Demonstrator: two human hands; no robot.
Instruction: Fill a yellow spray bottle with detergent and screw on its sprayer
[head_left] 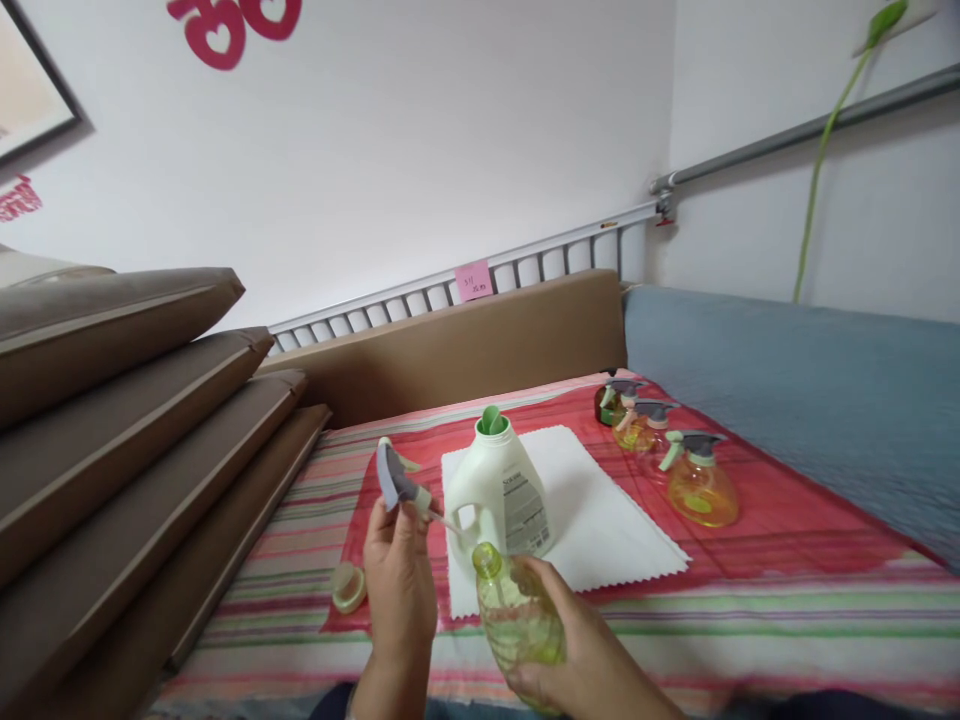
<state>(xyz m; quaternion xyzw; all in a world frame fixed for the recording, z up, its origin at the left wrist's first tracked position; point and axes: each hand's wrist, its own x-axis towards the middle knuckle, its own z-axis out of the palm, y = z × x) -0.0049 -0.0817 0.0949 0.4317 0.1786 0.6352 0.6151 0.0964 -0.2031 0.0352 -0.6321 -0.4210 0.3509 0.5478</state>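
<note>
My left hand is closed around a grey spray head with a pale green trigger, its thin tube angling down toward the neck of a clear yellow-green bottle. My right hand grips that bottle from below and tilts it to the left. Just behind them a white detergent jug with a green open spout stands on a white cloth.
A pale round cap lies on the red mat left of my hands. Three spray bottles with yellow liquid stand at the right. Brown cushions are stacked on the left, a blue blanket on the right.
</note>
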